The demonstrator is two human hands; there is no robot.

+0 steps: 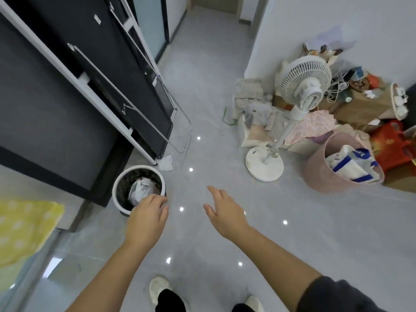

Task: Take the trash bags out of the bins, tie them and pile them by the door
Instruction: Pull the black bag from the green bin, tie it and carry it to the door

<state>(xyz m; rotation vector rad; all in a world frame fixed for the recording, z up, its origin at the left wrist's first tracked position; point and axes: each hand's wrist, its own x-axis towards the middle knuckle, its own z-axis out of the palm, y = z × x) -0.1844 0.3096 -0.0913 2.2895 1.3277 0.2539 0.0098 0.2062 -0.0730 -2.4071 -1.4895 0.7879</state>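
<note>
Cut off at the bottom edge: pale shoes [158,287]. Left hand [146,218] hiding the near rim of the white bin [116,188], fingers curled there; pinching the dark trash bag [125,186] inside or merely touching, impossible to tell. Right hand [226,213] spread, holding nothing, above glossy grey floor [202,86]. Beyond, a white fan [306,79] beside a pink basket [319,172].

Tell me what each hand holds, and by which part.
Right hand holds nothing. Left hand has its fingers at the trash bin rim; whether they grip the trash bag cannot be told.
</note>
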